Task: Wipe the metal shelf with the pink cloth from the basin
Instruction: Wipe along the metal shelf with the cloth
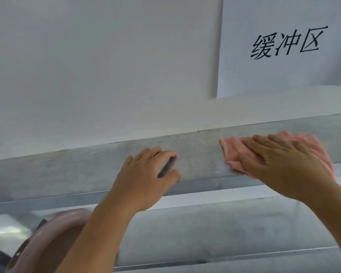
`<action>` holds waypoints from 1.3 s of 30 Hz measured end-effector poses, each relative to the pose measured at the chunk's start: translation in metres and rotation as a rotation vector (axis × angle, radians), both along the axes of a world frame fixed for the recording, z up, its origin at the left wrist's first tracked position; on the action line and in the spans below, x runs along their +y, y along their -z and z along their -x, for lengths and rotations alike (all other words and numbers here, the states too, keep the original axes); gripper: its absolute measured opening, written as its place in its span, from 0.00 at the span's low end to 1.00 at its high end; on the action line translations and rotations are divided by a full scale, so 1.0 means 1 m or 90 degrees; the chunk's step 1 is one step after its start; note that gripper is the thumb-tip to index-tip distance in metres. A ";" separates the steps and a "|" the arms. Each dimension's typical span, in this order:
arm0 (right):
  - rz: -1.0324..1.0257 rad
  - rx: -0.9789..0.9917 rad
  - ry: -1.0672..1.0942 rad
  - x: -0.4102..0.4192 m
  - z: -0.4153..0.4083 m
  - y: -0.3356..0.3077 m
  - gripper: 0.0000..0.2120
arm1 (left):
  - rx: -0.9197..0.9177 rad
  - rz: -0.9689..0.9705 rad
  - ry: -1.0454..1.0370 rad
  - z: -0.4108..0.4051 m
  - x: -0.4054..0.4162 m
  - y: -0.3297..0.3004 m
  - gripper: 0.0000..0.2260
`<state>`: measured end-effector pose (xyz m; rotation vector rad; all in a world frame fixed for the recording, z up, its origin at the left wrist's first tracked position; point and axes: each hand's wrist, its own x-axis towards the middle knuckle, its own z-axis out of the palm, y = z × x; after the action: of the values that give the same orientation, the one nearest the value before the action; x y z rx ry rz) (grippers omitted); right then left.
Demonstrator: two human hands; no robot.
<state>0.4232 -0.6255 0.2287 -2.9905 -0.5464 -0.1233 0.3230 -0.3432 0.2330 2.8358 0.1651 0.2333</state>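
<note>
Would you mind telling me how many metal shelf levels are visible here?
2: the upper shelf, under both hands against the wall, and a lower shelf beneath it, holding the pink basin. Others may lie out of frame.

My left hand (148, 174) lies flat on the shelf (77, 170), left of the cloth (234, 152). My right hand (283, 164) presses on the cloth. A wall (106, 66) stands behind the shelf, with a paper (283, 71) on it. A basin (53, 233) sits below, left.
</note>
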 end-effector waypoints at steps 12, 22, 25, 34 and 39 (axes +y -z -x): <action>0.035 -0.035 0.008 0.058 0.017 0.005 0.47 | -0.033 -0.007 0.063 0.019 0.086 0.006 0.21; -0.041 -0.019 -0.075 0.236 0.090 0.011 0.40 | -0.008 -0.012 0.112 0.060 0.185 0.009 0.23; -0.043 -0.073 -0.007 0.205 0.085 0.011 0.40 | -0.007 -0.004 0.115 0.075 0.214 0.008 0.21; -0.032 -0.064 -0.021 0.298 0.128 0.007 0.30 | -0.035 0.000 0.082 0.116 0.282 0.009 0.19; -0.052 -0.053 -0.116 0.351 0.149 0.009 0.34 | -0.016 0.004 0.058 0.128 0.306 0.004 0.17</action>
<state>0.2743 -0.2746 0.2196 -2.8495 -0.7979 -0.2492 0.1948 -0.0371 0.2289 2.8238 0.0321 0.2480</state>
